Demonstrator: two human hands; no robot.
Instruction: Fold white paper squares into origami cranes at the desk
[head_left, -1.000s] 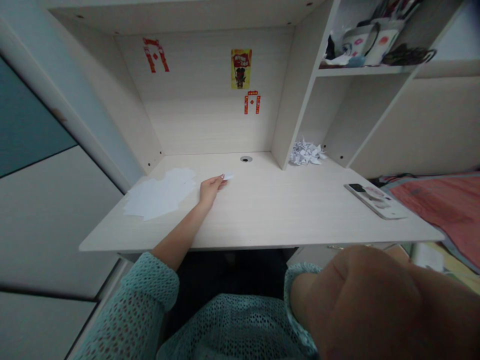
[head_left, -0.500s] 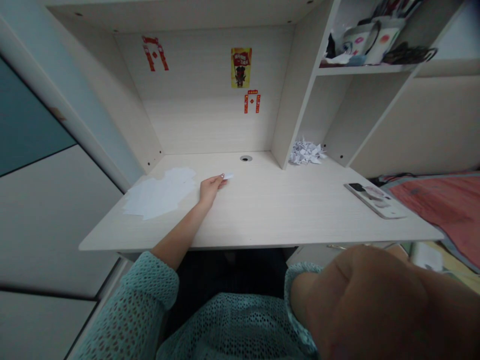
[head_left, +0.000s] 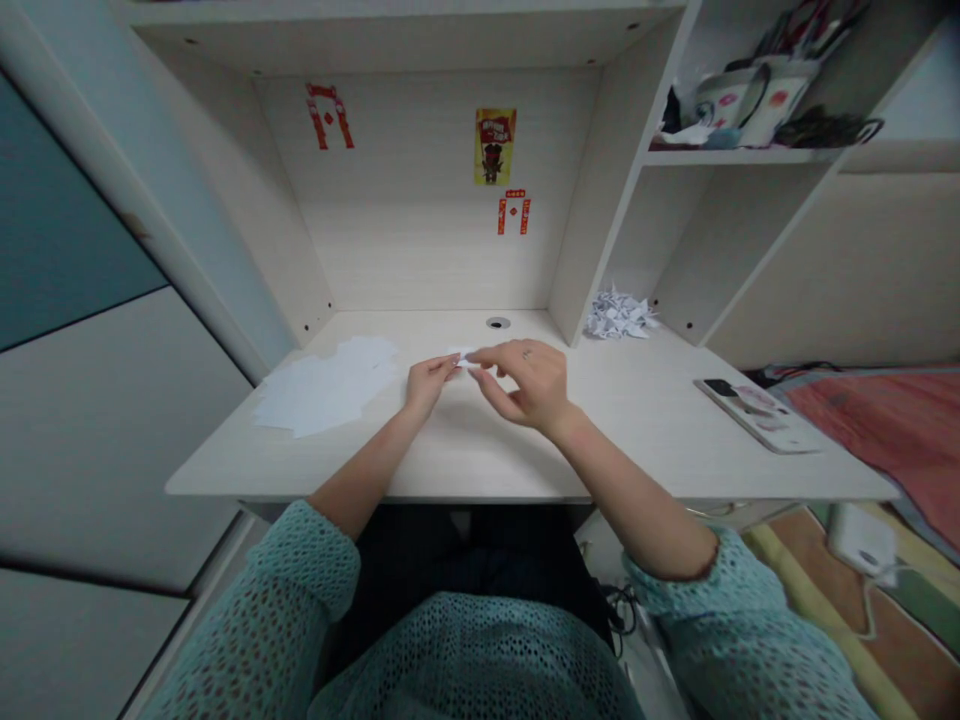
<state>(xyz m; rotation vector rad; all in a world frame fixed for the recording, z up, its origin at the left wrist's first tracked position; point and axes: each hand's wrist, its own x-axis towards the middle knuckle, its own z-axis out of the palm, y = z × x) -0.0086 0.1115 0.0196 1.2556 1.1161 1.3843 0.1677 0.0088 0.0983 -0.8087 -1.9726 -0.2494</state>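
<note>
A small white folded paper piece (head_left: 459,357) lies on the pale wooden desk (head_left: 525,450), near the middle. My left hand (head_left: 427,381) pinches its left end with closed fingertips. From the right, my right hand (head_left: 525,382) meets the same piece, thumb and forefinger pinched on it, a ring on one finger. Both forearms stretch out from teal knitted sleeves.
A loose pile of white paper sheets (head_left: 326,385) lies at the desk's left. A heap of folded white paper shapes (head_left: 619,313) sits in the right cubby. A phone (head_left: 754,409) rests near the right edge. Mugs (head_left: 739,100) stand on the upper shelf. A cable hole (head_left: 497,322) is at the back.
My right hand has moved from close under the camera out to the desk and taken hold of the paper piece. The left hand stays put. The view has shifted slightly.
</note>
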